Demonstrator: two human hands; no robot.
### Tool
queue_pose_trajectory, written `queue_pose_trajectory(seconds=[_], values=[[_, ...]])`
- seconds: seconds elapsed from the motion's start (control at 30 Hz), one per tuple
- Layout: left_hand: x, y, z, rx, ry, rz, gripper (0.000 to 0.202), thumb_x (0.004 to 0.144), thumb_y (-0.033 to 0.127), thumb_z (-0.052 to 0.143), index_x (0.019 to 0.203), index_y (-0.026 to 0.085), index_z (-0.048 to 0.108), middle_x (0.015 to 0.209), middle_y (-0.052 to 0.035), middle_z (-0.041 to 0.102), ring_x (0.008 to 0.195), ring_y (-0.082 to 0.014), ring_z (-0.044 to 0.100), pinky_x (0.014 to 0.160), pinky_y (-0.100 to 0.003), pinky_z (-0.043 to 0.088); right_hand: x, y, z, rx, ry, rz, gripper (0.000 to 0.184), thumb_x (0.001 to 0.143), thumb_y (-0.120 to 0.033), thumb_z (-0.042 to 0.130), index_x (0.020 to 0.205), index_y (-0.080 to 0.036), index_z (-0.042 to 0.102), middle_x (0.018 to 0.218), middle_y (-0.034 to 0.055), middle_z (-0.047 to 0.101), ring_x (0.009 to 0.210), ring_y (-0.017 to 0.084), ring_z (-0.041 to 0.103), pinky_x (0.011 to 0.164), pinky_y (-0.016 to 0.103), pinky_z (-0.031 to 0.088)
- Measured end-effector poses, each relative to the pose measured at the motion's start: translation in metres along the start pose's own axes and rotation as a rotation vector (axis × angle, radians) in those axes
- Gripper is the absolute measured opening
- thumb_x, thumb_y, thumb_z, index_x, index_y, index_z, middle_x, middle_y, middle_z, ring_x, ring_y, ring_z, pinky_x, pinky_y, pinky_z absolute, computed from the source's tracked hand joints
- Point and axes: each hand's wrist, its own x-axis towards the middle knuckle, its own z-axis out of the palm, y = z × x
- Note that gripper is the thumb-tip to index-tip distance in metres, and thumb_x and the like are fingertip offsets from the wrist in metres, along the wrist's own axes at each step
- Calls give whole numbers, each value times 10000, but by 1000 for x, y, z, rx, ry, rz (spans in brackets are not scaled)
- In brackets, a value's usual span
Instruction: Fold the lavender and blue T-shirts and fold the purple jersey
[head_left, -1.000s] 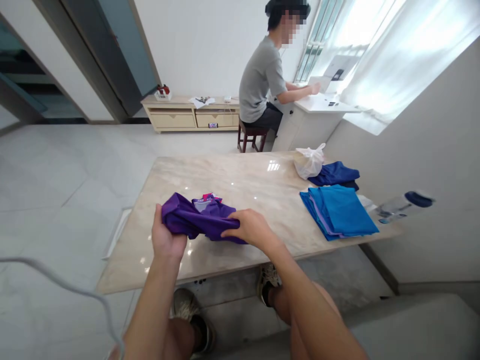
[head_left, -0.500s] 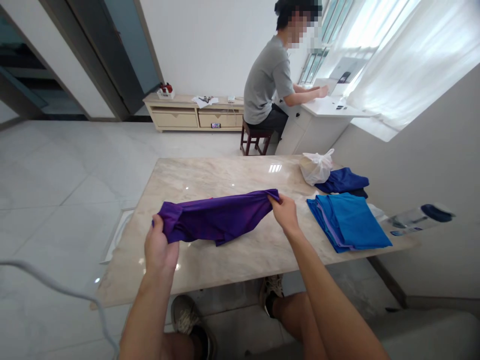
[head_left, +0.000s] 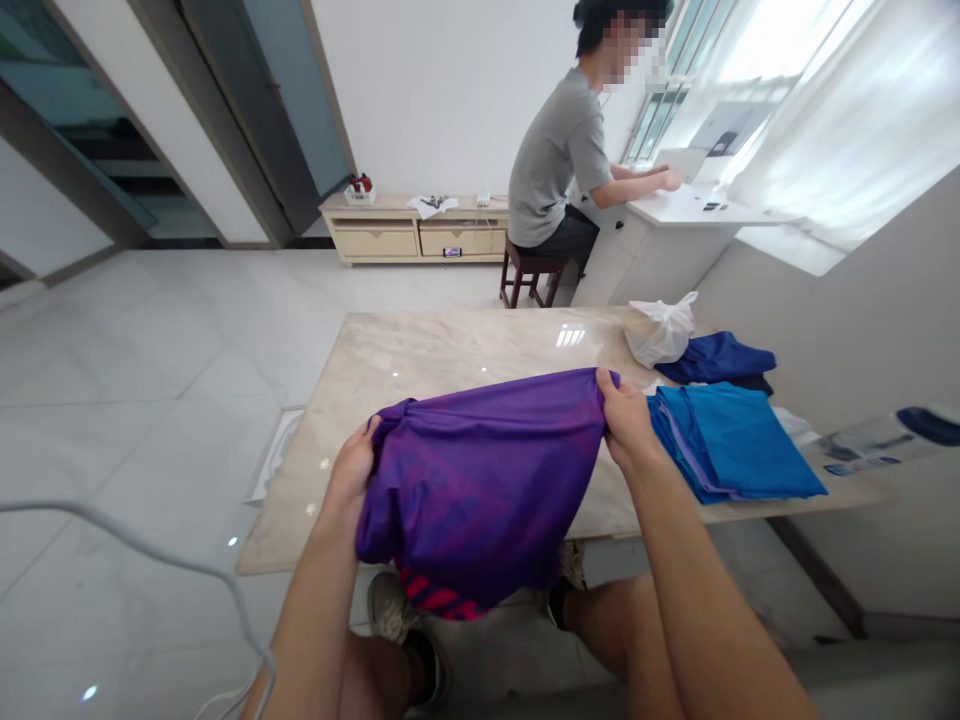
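A purple garment (head_left: pixel 487 470) with a red striped patch at its lower edge hangs stretched between my hands, above the near part of the marble-look table (head_left: pixel 450 340). My left hand (head_left: pixel 356 465) is closed on its bunched left end. At the upper right corner, my right hand (head_left: pixel 624 412) pinches the cloth. The lower part of the garment sags past the table's near edge, over my shoes. Just right of my right hand lies a folded stack of blue cloth (head_left: pixel 739 440), with a lilac layer showing at its side.
Behind the blue stack are a tied white plastic bag (head_left: pixel 660 330) and a crumpled dark blue cloth (head_left: pixel 716 355). A clear bottle (head_left: pixel 877 440) with a dark lid stands at the right. Across the room a person (head_left: pixel 559 160) sits on a stool at a white desk. A cable (head_left: pixel 127 540) curves at lower left.
The purple garment has swung down and spread open, showing more cloth and the red stripes. Both hands have shifted right in view, and the camera has turned slightly left.
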Motion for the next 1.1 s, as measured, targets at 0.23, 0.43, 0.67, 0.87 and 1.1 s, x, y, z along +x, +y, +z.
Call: queue_pose_trajectory(seconds=[0.23, 0.43, 0.67, 0.87, 1.1], values=[[13, -20, 35, -25, 44, 44, 263, 884, 369, 856, 1004, 141, 804, 908, -84, 838, 965, -244, 806, 975, -375, 635, -3, -2, 14, -112, 35, -270, 574, 841, -771, 786, 891, -202, 733, 843, 17, 748, 881, 220, 715, 906, 386, 620], [6, -43, 51, 469, -87, 153, 496, 815, 647, 844, 895, 159, 809, 906, -85, 823, 923, -265, 752, 881, -352, 573, -6, 3, 7, -3, -40, -253, 469, 803, -547, 894, 1106, -211, 770, 963, 33, 791, 1014, 238, 757, 1000, 411, 624], [-2, -41, 37, 1077, -300, 332, 199, 756, 388, 909, 829, 233, 806, 894, -89, 812, 910, -309, 740, 851, -372, 528, 3, 6, -4, 158, 23, -124, 398, 761, -464, 941, 1018, -205, 781, 991, 53, 810, 1076, 278, 784, 974, 433, 669], [10, -21, 23, 518, -223, 294, 528, 803, 697, 851, 946, 189, 838, 909, -71, 822, 867, -241, 728, 812, -319, 554, 11, 6, -6, 268, 66, -229, 379, 824, -446, 924, 1085, -211, 780, 1078, 45, 816, 1114, 230, 782, 1057, 406, 654], [15, -20, 9, 284, -28, 168, 737, 622, 815, 921, 920, 150, 812, 845, -60, 805, 910, -243, 754, 820, -302, 567, -4, 15, 6, 197, -91, 37, 373, 754, -453, 957, 971, -213, 771, 864, 42, 799, 1005, 282, 810, 946, 452, 695]])
